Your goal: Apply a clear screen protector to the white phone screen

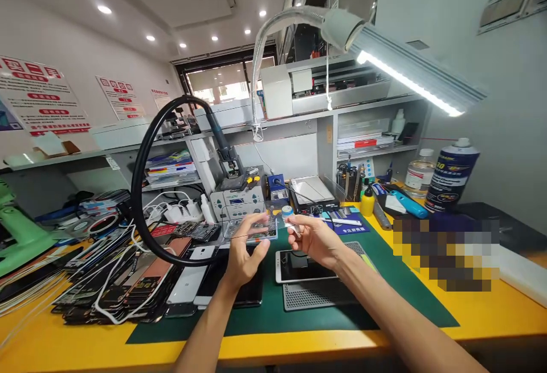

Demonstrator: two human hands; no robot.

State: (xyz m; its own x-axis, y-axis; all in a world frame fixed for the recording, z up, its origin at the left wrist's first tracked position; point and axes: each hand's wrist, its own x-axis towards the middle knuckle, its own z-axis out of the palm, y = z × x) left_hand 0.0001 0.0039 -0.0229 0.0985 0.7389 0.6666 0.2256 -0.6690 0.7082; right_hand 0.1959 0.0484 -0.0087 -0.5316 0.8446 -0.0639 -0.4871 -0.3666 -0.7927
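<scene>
My right hand (314, 239) is closed round a small white cylinder with a blue-and-white top (288, 211), gripped between thumb and fingers; it looks like a small spool or bottle. My left hand (248, 250) is raised to its left, thumb and fingers apart. A thin dark wire (223, 222) loops beside the left fingers; whether the hand touches it I cannot tell. Below my right hand a white-framed phone (286, 265) with a dark screen lies on a grey perforated pad (316, 299). Behind my left hand sits a clear box of small parts (271, 228).
A green mat (231, 324) covers the middle of the yellow table. Stacked phone parts (141, 282) and a black hose (139, 191) stand left, a soldering station (237, 199) behind. Right are a yellow bottle (366, 202) and a spray can (450, 176). A lamp (410, 65) hangs above.
</scene>
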